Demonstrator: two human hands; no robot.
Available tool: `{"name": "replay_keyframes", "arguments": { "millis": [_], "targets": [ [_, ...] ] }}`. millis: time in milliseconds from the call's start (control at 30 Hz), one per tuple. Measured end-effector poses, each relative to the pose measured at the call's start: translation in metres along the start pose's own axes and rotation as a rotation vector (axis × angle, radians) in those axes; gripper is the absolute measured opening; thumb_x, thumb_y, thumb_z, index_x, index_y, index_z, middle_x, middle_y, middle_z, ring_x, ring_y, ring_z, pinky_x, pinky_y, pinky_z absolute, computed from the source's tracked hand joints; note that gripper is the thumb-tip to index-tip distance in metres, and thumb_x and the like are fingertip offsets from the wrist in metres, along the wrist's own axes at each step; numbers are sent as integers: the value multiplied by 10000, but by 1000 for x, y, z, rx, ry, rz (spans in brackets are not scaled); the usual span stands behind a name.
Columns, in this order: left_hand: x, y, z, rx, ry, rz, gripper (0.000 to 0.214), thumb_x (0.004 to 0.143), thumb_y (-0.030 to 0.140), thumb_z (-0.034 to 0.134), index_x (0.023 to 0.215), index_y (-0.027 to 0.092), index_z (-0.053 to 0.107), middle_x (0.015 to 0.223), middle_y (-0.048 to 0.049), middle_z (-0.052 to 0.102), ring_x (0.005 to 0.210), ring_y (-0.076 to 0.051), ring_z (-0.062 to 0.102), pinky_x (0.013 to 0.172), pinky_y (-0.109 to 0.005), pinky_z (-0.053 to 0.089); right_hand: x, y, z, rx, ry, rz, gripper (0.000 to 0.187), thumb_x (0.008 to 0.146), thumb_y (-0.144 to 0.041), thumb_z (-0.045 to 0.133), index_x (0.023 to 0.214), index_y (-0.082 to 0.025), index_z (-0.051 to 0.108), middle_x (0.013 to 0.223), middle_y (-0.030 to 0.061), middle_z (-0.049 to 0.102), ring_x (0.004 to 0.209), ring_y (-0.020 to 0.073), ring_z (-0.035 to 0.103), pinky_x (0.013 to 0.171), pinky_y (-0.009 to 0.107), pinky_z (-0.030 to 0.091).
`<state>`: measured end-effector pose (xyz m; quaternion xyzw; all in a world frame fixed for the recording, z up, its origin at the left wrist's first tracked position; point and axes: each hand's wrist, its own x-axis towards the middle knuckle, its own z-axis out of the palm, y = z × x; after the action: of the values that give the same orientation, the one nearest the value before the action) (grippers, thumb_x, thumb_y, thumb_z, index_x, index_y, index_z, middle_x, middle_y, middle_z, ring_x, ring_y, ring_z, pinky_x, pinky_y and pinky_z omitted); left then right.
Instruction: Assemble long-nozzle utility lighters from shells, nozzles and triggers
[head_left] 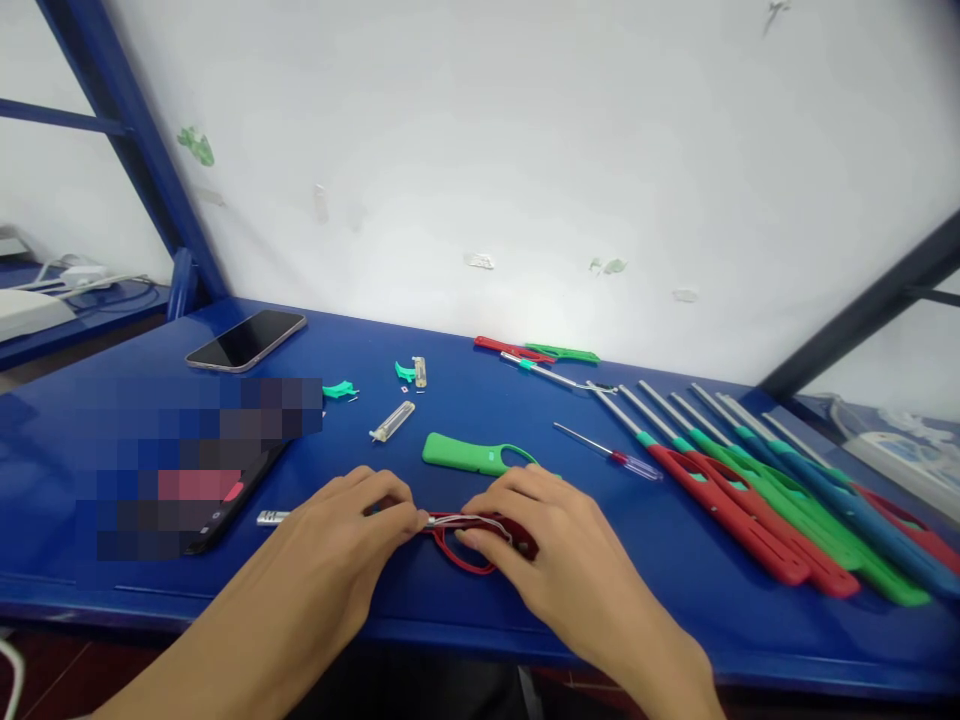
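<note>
Near the table's front edge lies the red handle shell (466, 567) of a long-nosed lighter, with a thin pale wire (480, 518) along it. My left hand (349, 535) pinches where the metal tube (271, 518) joins the shell; the tube's tip sticks out on the left. Fingers of my right hand (551, 525) wrap round the wide end of the shell, with the thumb by the wire, and hide much of it. Just beyond my hands rests a green handle shell (461, 454). Further off are two clear fuel tanks (392, 422) and small teal triggers (341, 390).
Several red, green and blue lighters (705, 495) lie in a row on the right, beside a screwdriver (634, 466). Near the wall are another tube with wire (551, 375) and more shells (570, 353). A phone (247, 340) lies at back left; a partly blurred-out device (255, 485) is closer.
</note>
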<state>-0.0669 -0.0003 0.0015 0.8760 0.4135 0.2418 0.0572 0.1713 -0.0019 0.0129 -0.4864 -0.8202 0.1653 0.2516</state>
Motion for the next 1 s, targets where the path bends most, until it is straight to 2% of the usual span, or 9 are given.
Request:
{"name": "replay_keyframes", "arguments": {
  "millis": [200, 367, 533, 700, 867, 1000],
  "targets": [
    [0, 0, -2, -11, -15, -6, 431, 968, 46, 387, 983, 246, 769, 1015, -49, 719, 836, -219, 680, 803, -366, 566, -9, 10, 10, 78, 117, -8, 120, 1033, -284, 694, 1032, -316, 810, 1020, -35, 793, 936, 188, 713, 960, 372, 498],
    [0, 3, -1, -11, -21, -13, 442, 966, 42, 387, 1034, 250, 770, 1046, -51, 721, 861, -229, 680, 801, -382, 562, -17, 18, -3, 194, 76, 31, 207, 1057, -198, 624, 1035, -287, 809, 1067, -31, 803, 989, 160, 730, 916, 276, 535],
    [-2, 1, -1, -8, -58, -38, 441, 993, 46, 379, 1062, 261, 758, 1101, -46, 708, 905, -235, 671, 798, -378, 546, -18, 22, -10, 263, 68, 76, 199, 1026, -167, 661, 989, -281, 819, 1039, -38, 821, 963, 149, 750, 878, 230, 555],
    [-6, 1, -2, 8, -77, -76, 370, 1087, 183, 400, 1116, 308, 747, 1144, -23, 717, 1001, -255, 674, 907, -420, 535, -15, 24, -7, 245, 76, 112, 194, 982, -134, 723, 964, -289, 838, 1007, -42, 816, 906, 137, 755, 833, 221, 556],
    [-2, 10, 0, 38, 5, -108, 320, 1096, 406, 513, 1367, 331, 668, 1277, -49, 701, 1142, -302, 670, 1030, -498, 497, -16, 22, -6, 187, 104, 65, 221, 994, -107, 700, 925, -274, 826, 977, -45, 802, 871, 125, 743, 827, 222, 542],
    [10, 15, 7, -46, -12, -53, 271, 1105, 322, 495, 1234, 282, 729, 1173, -49, 702, 1049, -255, 671, 961, -438, 529, -20, 22, -5, 138, 129, 11, 219, 1006, -100, 680, 956, -264, 816, 1005, -38, 800, 896, 135, 742, 850, 240, 546]
  ]
}}
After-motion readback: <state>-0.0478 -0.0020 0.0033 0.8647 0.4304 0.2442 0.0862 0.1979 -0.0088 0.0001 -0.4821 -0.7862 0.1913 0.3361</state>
